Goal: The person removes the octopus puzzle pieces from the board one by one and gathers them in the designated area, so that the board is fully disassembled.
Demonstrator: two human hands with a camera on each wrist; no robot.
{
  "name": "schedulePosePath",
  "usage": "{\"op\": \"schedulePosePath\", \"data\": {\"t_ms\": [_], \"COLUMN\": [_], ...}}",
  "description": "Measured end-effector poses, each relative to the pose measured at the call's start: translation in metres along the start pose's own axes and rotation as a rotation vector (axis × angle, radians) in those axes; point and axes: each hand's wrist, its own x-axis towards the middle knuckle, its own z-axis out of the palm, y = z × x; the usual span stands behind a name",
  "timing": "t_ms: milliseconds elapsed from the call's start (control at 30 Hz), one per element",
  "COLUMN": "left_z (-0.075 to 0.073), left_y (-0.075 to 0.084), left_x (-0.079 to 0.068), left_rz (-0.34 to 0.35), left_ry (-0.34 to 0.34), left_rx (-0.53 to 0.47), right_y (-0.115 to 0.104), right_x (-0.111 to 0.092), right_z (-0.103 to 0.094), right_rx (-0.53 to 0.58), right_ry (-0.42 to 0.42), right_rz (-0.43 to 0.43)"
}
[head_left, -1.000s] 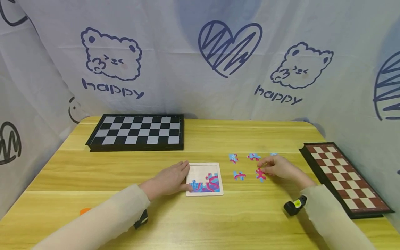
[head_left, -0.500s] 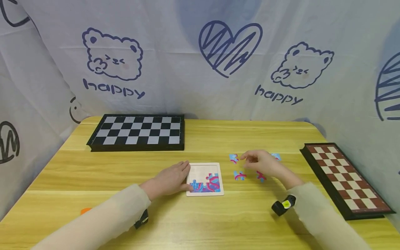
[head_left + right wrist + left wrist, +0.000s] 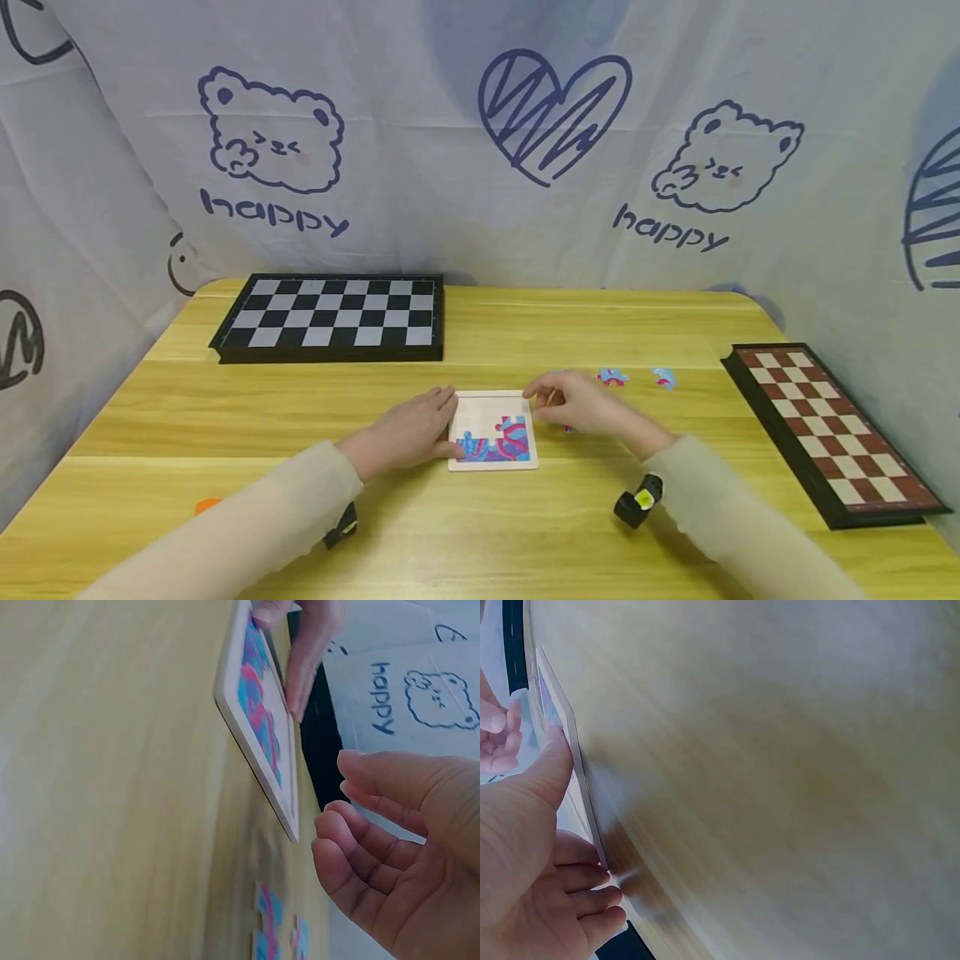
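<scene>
A pale square puzzle tray (image 3: 492,467) lies on the table with blue, purple and pink jigsaw pieces (image 3: 513,437) fitted along its bottom and up the right side. My left hand (image 3: 408,429) rests against the tray's left edge, fingers straight, thumb at the lower left corner. Over the tray's upper right corner hovers my right hand (image 3: 577,404), its fingers loosely bent; nothing shows between them in the right wrist view. Loose jigsaw pieces lie to the right, including one piece (image 3: 612,377) and another piece (image 3: 663,378). My right hand and forearm partly cover others.
A black-and-white chessboard (image 3: 330,313) stands at the back left. On the right edge lies a brown-and-cream chessboard (image 3: 832,425). An orange object (image 3: 207,506) is mostly hidden behind my left sleeve. A printed cloth (image 3: 420,150) hangs behind the table.
My right hand has moved left from the loose pieces to the tray's upper right corner, uncovering the back pieces. My left hand and the tray stay in place.
</scene>
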Motion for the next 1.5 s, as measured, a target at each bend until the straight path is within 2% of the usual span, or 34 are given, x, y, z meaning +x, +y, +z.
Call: {"op": "schedulePosePath", "data": {"t_ms": [400, 633, 900, 1100, 1500], "left_z": [0.0, 0.001, 0.001, 0.001, -0.001], "left_y": [0.001, 0.001, 0.0, 0.0, 0.001], "left_x": [0.001, 0.001, 0.001, 0.001, 0.0], "left_rz": [-0.004, -0.011, -0.015, -0.014, -0.001], "left_ry": [0.004, -0.001, 0.0, -0.004, 0.004], "left_rx": [-0.006, -0.01, -0.02, -0.02, -0.007], "right_y": [-0.008, -0.007, -0.009, -0.01, -0.007], "right_x": [0.007, 0.009, 0.011, 0.011, 0.012], "right_z": [0.019, 0.027, 0.027, 0.026, 0.025], "right_rx": [-0.022, -0.11, -0.155, -0.172, -0.122], "right_ry": [-0.042, -0.04, -0.073, -0.075, -0.096], "right_rz": [0.024, -0.013, 0.003, -0.018, -0.033]}}
